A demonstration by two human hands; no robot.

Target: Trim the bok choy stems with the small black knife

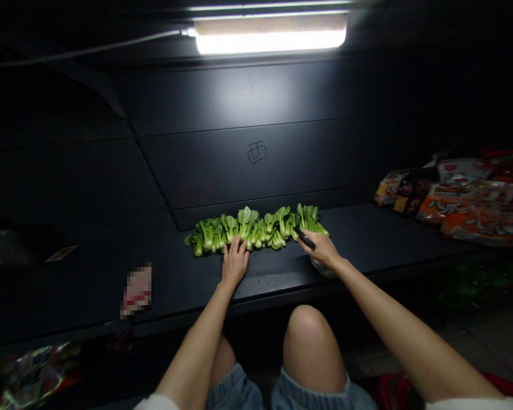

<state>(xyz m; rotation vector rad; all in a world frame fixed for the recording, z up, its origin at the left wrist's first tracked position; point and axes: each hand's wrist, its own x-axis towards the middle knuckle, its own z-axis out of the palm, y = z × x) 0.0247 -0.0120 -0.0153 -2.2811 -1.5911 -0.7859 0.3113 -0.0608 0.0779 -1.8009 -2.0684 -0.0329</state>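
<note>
A row of green bok choy lies along the dark shelf against its back panel, leaves toward the back and pale stem ends toward me. My left hand rests palm down at the front of the row, fingers spread and the tips touching the stems left of the middle. Near the right end, my right hand is closed around what looks like a spray bottle. Its black head points at the greens, and a clear rounded part shows below the hand. The grip hides most of it.
The dark shelf has wet marks in front of the greens. Bagged snacks are piled at the right. A lit tube lamp hangs above, its cable running left. A small card lies at the left; shiny packets sit below.
</note>
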